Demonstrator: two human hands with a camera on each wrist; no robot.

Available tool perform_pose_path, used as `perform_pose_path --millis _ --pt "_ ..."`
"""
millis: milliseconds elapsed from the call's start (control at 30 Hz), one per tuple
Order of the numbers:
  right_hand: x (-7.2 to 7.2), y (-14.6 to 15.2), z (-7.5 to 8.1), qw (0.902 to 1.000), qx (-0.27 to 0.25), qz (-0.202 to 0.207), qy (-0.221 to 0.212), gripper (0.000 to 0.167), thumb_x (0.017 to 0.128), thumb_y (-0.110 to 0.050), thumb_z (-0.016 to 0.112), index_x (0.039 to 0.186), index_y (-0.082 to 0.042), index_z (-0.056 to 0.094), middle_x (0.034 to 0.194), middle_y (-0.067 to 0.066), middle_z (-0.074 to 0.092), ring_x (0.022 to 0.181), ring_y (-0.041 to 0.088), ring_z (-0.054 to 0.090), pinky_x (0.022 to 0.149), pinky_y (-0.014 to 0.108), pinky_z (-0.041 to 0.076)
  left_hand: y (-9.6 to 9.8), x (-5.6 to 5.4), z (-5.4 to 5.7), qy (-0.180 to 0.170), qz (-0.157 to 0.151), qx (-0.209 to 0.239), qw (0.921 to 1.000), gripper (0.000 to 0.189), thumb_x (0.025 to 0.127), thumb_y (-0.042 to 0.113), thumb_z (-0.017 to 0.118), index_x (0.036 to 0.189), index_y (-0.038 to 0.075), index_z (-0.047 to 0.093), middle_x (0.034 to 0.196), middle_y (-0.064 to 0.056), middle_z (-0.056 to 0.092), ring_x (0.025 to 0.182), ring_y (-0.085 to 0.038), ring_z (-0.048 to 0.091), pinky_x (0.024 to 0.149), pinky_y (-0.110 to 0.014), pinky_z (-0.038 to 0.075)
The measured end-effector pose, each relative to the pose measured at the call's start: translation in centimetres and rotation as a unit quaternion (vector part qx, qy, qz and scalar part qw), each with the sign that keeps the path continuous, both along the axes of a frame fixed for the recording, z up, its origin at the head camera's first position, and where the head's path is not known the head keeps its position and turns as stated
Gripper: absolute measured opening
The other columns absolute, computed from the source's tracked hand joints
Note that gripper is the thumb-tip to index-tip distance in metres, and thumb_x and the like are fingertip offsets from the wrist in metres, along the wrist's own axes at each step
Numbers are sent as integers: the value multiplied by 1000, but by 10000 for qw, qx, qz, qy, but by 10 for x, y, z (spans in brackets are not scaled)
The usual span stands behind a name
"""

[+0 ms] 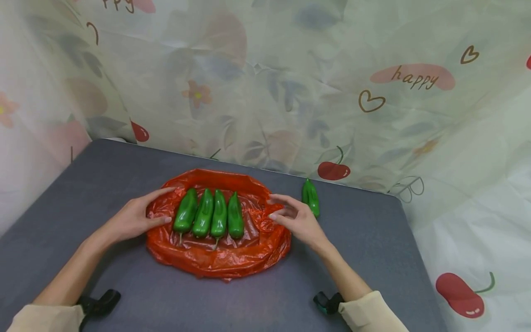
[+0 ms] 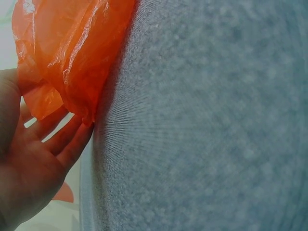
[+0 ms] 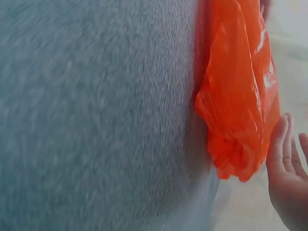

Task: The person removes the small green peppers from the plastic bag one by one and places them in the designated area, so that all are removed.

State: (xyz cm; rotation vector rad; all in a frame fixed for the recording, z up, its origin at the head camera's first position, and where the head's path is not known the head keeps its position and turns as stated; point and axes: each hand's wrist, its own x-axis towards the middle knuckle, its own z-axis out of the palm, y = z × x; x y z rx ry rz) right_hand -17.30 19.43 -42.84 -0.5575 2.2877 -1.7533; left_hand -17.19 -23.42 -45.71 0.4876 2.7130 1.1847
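Observation:
A red plastic bag (image 1: pixel 215 265) with its rim rolled down lies spread on the table. Several green peppers (image 1: pixel 235 215) lie side by side inside it, toward its left half. My left hand (image 1: pixel 134 216) is at the bag's left rim, thumb reaching over it; in the left wrist view the extended fingers (image 2: pixel 72 139) pass behind the red plastic. At the right rim is my right hand (image 1: pixel 296 219), fingers loosely bent, thumb and fingertips over the bag's edge. The right wrist view has the relaxed fingers (image 3: pixel 279 144) beside the bag, with nothing gripped.
Another green pepper (image 1: pixel 311 198) lies on the dark grey table (image 1: pixel 365 240), just beyond the right hand. A printed curtain (image 1: pixel 265 83) hangs along the table's back edge and down both sides. Black straps (image 1: pixel 99 302) circle both wrists.

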Motion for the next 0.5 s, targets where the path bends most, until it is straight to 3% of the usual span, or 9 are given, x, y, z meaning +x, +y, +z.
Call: perform_pose_path --millis 233,500 --pt "1 -14 -5 9999 71 90 -120 49 94 -10 69 141 -5 54 135 22 56 104 25 67 82 32 55 1 0 2 94 -44 -11 9999 73 90 34 74 152 15 40 140 -26 49 116 -39 55 93 -57 47" --pt "1 -30 -12 9992 359 55 -194 47 94 -20 71 138 -11 58 135 9 59 106 22 67 83 33 55 0 1 2 88 -43 -58 9999 73 91 35 74 152 15 40 142 -27 48 121 -41 53 95 -60 44"
